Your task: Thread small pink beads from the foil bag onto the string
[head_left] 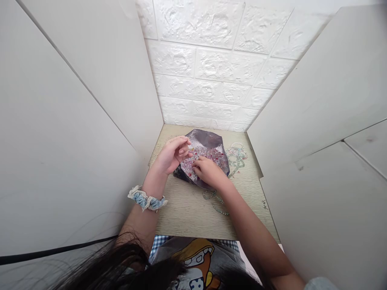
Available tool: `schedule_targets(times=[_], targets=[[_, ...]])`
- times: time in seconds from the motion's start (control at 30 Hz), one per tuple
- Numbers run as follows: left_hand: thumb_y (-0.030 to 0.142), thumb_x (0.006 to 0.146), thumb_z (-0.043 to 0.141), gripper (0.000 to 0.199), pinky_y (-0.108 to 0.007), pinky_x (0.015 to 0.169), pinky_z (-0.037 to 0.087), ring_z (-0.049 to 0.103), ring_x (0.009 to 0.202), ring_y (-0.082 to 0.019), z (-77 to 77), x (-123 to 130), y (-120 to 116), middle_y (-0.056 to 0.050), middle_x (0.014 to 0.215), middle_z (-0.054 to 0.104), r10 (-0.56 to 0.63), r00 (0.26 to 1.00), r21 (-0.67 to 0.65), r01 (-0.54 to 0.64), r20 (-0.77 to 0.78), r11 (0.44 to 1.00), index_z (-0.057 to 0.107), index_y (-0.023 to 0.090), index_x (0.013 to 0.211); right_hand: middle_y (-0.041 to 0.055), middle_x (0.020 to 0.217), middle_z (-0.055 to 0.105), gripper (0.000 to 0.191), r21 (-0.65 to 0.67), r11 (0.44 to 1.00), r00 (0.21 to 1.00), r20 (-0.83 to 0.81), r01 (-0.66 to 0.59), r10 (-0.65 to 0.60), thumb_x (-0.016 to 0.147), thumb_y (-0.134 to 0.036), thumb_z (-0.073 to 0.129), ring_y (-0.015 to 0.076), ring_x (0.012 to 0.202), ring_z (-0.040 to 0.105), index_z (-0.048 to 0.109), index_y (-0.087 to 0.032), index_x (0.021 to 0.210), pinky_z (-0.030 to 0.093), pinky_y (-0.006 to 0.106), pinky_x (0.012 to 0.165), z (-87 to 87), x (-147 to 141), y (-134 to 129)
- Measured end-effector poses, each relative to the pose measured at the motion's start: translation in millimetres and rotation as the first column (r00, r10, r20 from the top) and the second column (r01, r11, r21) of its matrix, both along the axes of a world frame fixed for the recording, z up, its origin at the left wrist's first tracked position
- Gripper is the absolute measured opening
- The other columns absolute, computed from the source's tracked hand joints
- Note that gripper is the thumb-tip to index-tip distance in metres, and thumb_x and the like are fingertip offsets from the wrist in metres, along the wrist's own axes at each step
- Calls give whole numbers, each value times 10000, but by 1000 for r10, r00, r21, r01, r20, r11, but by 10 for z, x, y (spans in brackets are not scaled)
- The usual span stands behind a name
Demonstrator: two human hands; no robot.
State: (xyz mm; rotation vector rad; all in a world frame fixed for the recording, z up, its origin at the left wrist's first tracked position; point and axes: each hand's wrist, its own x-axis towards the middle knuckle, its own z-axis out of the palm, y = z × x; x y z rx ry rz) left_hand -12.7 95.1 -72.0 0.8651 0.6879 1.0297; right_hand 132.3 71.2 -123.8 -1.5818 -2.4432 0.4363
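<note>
An open dark bag with a silvery lining [208,139] lies on the wooden table, full of small pink, clear and red beads [211,154]. Above the bag's left side is my left hand [175,155], its fingers curled together; whatever they may pinch is too small to make out. My right hand [207,171] reaches down into the beads with bent fingers, and its fingertips are partly hidden among them. Strings of pale green and pink beads [237,158] lie just right of the bag.
More beaded loops [220,210] lie on the table [187,219] near my right forearm. Small silvery pieces [264,204] sit near the right edge. White panels [121,72] flank the table, with a white brick-patterned wall [208,64] behind.
</note>
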Motion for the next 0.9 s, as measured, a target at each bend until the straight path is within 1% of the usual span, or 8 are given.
schedule_targets(times=[0.17,0.37,0.53,0.6,0.67,0.77,0.83,0.9], targets=[[225,709,480,142,-179,432,347,166,346,-29,27,-10,3,94,396,139,9,1000,-29,-9,-6,1000,468,150,590,48,794,518,253,35,998,996,76,47,-49,828,-257,355,121,688,496,575,-171,738,307,229,562,-14,-27,-6],[217,692,476,113,-217,588,426,282,386,-44,39,-32,15,83,414,144,101,994,38,-102,38,994,467,158,595,62,807,524,233,34,998,995,83,44,-47,814,-229,368,129,710,504,572,-167,723,302,226,541,-29,-35,-20],[254,685,483,116,-164,381,265,202,367,-35,8,46,5,83,427,196,122,948,100,-97,-294,990,474,153,631,27,774,525,129,20,987,933,-331,157,-141,779,-214,419,116,724,480,525,-167,720,347,229,632,5,-27,19],[263,681,479,133,-164,363,207,203,364,-35,0,97,-5,80,413,235,171,857,164,-103,-486,981,481,146,618,-5,709,514,102,-115,974,756,-615,195,-224,768,-251,443,96,648,466,503,-177,733,365,224,608,40,-15,42],[273,677,484,155,-167,383,231,258,384,-37,-4,140,-15,67,426,313,203,773,238,-69,-601,969,502,135,607,-29,663,492,127,-313,940,456,-823,135,-339,750,-309,474,78,570,446,492,-185,737,382,215,557,76,-1,60],[295,682,493,192,-174,449,300,369,460,-50,-11,168,-25,32,523,462,172,736,297,42,-654,954,546,121,620,-42,676,507,156,-468,880,-2,-883,-76,-469,684,-321,567,68,597,482,502,-189,736,428,210,581,109,12,74],[310,690,491,214,-184,508,342,446,544,-71,-23,166,-24,4,619,545,153,727,323,99,-669,941,578,118,651,-39,695,538,155,-484,856,-175,-840,-182,-513,652,-276,612,71,669,519,522,-189,745,449,209,636,115,8,73],[319,698,487,231,-198,574,373,497,628,-97,-38,157,-21,-17,692,592,145,716,344,141,-683,928,603,120,685,-34,706,563,142,-484,836,-256,-800,-258,-542,649,-232,624,71,714,539,540,-185,753,458,205,670,112,-3,68]])
